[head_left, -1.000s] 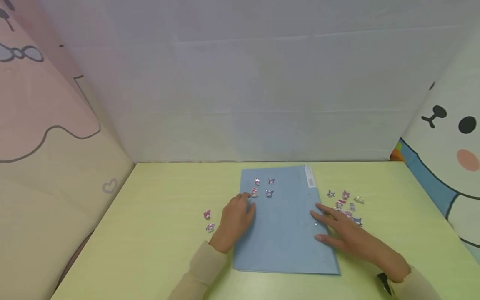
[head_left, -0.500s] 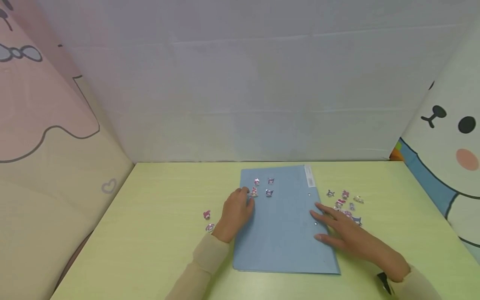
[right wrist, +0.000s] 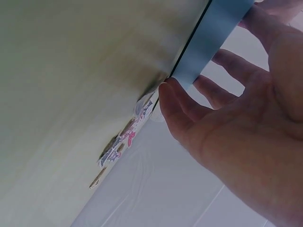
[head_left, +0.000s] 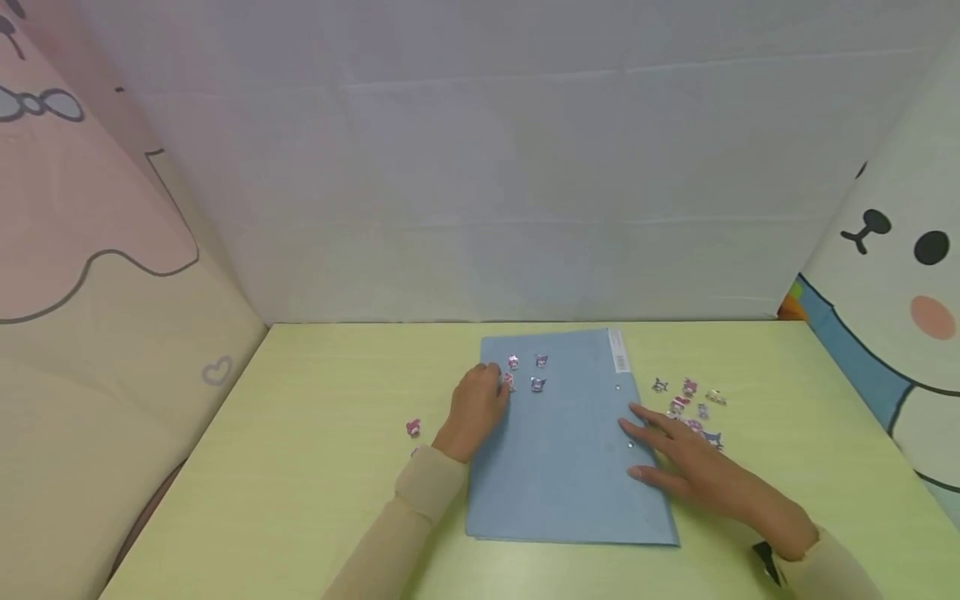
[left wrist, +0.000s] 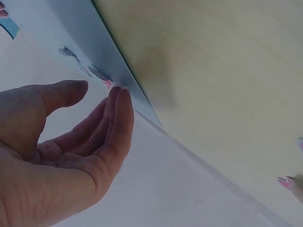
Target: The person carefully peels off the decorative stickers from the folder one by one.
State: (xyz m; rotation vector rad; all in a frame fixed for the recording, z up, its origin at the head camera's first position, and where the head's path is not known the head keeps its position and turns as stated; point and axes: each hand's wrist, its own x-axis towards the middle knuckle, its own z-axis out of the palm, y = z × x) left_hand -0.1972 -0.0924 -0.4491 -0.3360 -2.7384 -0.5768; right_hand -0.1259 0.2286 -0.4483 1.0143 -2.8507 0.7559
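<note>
A light blue folder (head_left: 570, 467) lies flat on the yellow table in the head view. Near its top are several small glossy cartoon stickers, including a pink one (head_left: 513, 362) and a purple one (head_left: 537, 384). My left hand (head_left: 474, 414) reaches over the folder's left edge, its fingertips by the lower-left sticker (head_left: 509, 382). In the left wrist view the thumb stands apart from the gently bent fingers; whether they touch that sticker (left wrist: 108, 84) I cannot tell. My right hand (head_left: 690, 462) lies with spread fingers across the folder's right edge.
Several loose stickers (head_left: 689, 387) lie on the table (head_left: 322, 433) right of the folder, some partly under my right hand. To the left is a pink sticker (head_left: 413, 427), with another mostly behind my left sleeve. A pale cloth wall (head_left: 480, 183) bounds the table's far edge.
My left hand has moved slightly up along the folder's left edge, and its sleeve now covers most of one loose sticker. The right hand stays in place.
</note>
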